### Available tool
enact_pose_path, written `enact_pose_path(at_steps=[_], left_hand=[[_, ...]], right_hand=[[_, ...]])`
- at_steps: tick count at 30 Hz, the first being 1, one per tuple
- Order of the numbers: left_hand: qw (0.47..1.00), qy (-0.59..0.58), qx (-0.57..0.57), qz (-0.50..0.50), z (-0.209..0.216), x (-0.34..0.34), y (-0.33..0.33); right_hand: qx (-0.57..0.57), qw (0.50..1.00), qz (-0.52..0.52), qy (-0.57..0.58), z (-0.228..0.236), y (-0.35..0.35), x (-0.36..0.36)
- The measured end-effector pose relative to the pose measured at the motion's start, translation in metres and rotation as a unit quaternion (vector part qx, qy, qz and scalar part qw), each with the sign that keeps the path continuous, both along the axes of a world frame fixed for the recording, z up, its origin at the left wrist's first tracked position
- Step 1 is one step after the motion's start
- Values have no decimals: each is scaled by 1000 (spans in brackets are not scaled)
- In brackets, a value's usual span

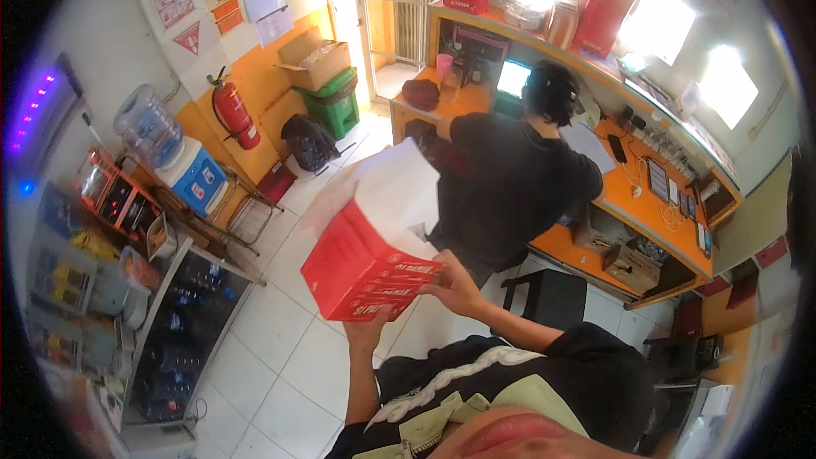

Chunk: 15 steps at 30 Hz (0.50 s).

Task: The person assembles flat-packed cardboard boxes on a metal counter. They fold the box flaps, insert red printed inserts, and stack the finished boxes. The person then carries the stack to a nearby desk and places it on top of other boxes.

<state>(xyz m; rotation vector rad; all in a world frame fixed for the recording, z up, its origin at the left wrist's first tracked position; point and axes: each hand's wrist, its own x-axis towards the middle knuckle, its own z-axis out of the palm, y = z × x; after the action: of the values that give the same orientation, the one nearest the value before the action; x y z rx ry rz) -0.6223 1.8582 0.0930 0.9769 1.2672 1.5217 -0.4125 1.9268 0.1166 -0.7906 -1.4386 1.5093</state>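
Note:
In front of me I hold a red cardboard box point(353, 259) with white inner sides, tilted in the air. Its white flaps point(398, 183) stand raised at the far side, and light-coloured printing runs along the red side nearest me. Under the near lower corner, my left hand point(368, 331) supports the box, its thumb on the red face and the other fingers mostly hidden. At the right edge my right hand point(453, 287) is closed on the cardboard, thumb and fingers pinching it.
Just beyond the box, a person point(518, 178) in a dark shirt faces an orange counter point(633, 208) with a laptop point(513, 79). A black stool point(548, 306) stands right. Along the left are a water dispenser point(191, 178), fire extinguisher point(234, 110), backpack point(308, 143) and green bin point(338, 106).

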Motion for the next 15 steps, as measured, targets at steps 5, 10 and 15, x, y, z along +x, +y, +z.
enact_pose_path(at_steps=[5, 10, 15], left_hand=[[998, -2, 63, 21, -3, -92, 97], [996, 25, 64, -49, 6, -184, 236], [963, 76, 205, -158, 26, -236, 388]], right_hand=[[17, 996, 43, 76, -31, 112, -90], [-12, 996, -88, 32, -9, 220, -176], [142, 968, -201, -39, 73, 327, -179]])
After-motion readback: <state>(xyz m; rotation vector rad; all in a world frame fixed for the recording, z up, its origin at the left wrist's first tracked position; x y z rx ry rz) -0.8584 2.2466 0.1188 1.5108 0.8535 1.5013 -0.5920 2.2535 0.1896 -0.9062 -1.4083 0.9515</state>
